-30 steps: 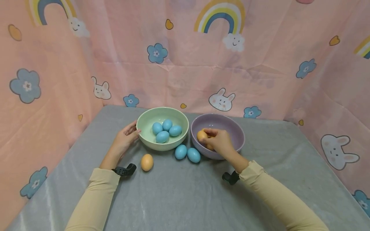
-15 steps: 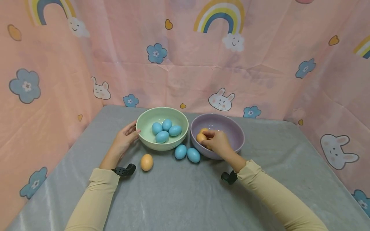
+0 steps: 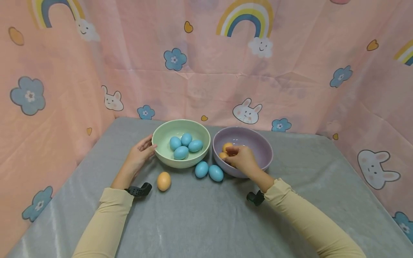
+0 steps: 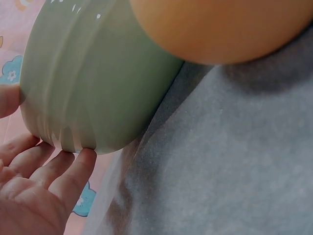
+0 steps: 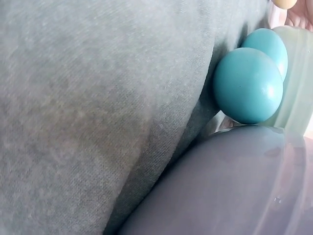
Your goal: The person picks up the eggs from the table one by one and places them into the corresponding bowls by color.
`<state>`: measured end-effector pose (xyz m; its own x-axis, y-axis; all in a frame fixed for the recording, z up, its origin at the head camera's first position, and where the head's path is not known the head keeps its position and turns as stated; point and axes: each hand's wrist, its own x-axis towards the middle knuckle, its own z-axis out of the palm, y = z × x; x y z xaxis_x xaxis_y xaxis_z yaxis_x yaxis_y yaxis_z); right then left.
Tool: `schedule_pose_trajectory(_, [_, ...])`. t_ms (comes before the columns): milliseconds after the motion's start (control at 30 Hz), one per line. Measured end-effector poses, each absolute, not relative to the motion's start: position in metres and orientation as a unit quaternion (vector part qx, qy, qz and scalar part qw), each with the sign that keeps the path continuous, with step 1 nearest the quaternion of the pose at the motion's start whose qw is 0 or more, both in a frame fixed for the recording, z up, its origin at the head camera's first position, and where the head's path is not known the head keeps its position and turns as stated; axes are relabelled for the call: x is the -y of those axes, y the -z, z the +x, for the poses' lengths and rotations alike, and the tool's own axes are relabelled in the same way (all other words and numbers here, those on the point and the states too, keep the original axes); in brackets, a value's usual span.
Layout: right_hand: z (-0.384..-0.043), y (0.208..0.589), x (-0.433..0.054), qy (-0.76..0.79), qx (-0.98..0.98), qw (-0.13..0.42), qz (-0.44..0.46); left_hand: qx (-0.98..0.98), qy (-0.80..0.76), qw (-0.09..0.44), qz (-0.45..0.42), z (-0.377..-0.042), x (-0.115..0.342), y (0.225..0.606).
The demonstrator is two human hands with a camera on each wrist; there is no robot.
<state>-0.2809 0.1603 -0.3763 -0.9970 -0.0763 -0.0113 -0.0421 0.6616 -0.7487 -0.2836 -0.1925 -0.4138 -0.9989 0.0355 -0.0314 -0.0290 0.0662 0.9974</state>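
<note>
My left hand [image 3: 139, 153] touches the left side of the light green bowl [image 3: 182, 163], thumb at the rim. In the left wrist view, nearly straight fingers [image 4: 73, 178] rest against the bowl's outer wall. Several blue eggs [image 3: 181, 153] lie inside it. Reaching into the purple bowl [image 3: 262, 145], my right hand [image 3: 243, 159] pinches an orange egg [image 3: 222, 155] between thumb and fingers. Another orange egg [image 3: 227, 147] lies just behind; the hand hides part of the bowl's inside. The right wrist view does not show the right hand.
Two blue eggs [image 3: 201, 169] sit on the grey cloth in front of the bowls, close to the purple one. A lone orange egg [image 3: 164, 181] stands near the left wrist. Pink printed fabric [image 3: 200, 86] encloses the table's back and sides.
My right hand has lowered the orange egg slightly, down and left within the purple bowl, and the orange egg behind it shows more. The left hand and the green bowl have stayed put.
</note>
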Motion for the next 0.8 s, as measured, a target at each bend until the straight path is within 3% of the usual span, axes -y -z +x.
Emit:
schedule_pose_trajectory(533, [-0.254, 0.361, -0.149, 0.524, -0.848, -0.023, -0.071, -0.728, -0.686, 0.022, 0.003, -0.284, 0.192, 0.414])
schedule_pose_trajectory(800, [-0.233, 0.361, -0.128, 0.522, -0.846, 0.014, -0.106, -0.726, -0.687, 0.021, 0.003, -0.284, 0.193, 0.414])
